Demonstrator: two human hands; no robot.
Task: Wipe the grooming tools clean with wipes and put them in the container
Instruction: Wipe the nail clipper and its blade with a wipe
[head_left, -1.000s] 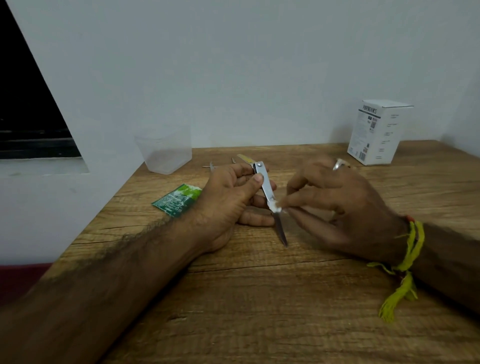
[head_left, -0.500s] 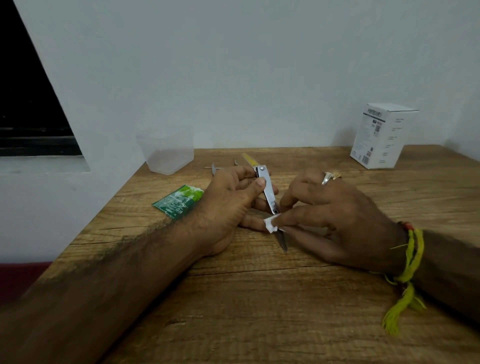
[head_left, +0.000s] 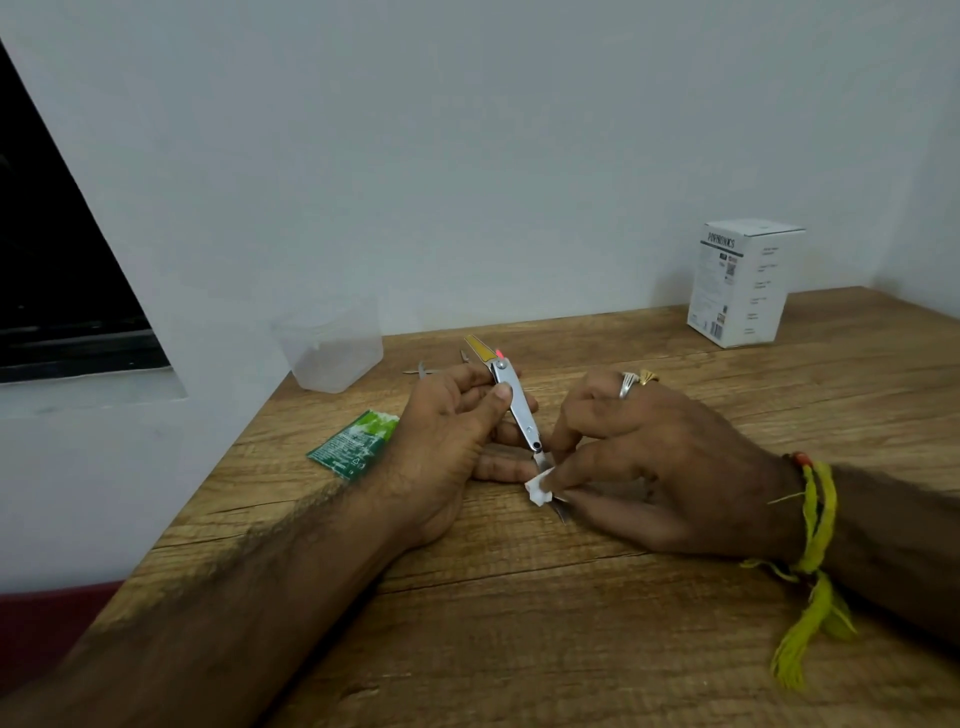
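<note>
You are sitting at a wooden table (head_left: 571, 649) pushed into a plain white corner (head_left: 519, 156), maybe a room at home. A dark window (head_left: 52, 260) is on your left and a small white box (head_left: 737, 286) stands nearby.

On the one wooden table (head_left: 519, 649) are two hands, one clear container (head_left: 332, 348), one green sachet (head_left: 353, 444), one white box (head_left: 740, 283), one wipe (head_left: 539, 486) and one metal tool (head_left: 517, 402) in hand.

A wooden table (head_left: 571, 649) fills the lower frame, meeting a plain white wall (head_left: 493, 156) above, with a dark window (head_left: 57, 260) at far left.
</note>
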